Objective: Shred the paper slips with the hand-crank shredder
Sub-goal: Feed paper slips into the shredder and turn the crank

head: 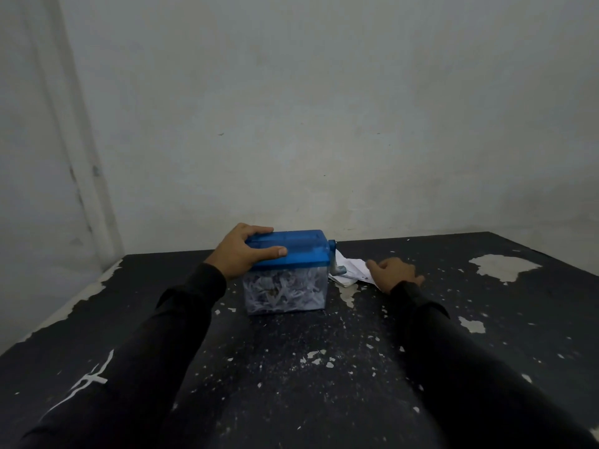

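Left hand grips blue-lidded clear plastic hand-crank shredder near the black chipped bench's far edge, fingers curled over lid; right hand, fingers loosely bent, touches white paper slips beside its crank.

One hand-crank shredder stood on the one dark table. Two hands were there: the left hand on the shredder, the right hand beside it on one pile of paper slips.
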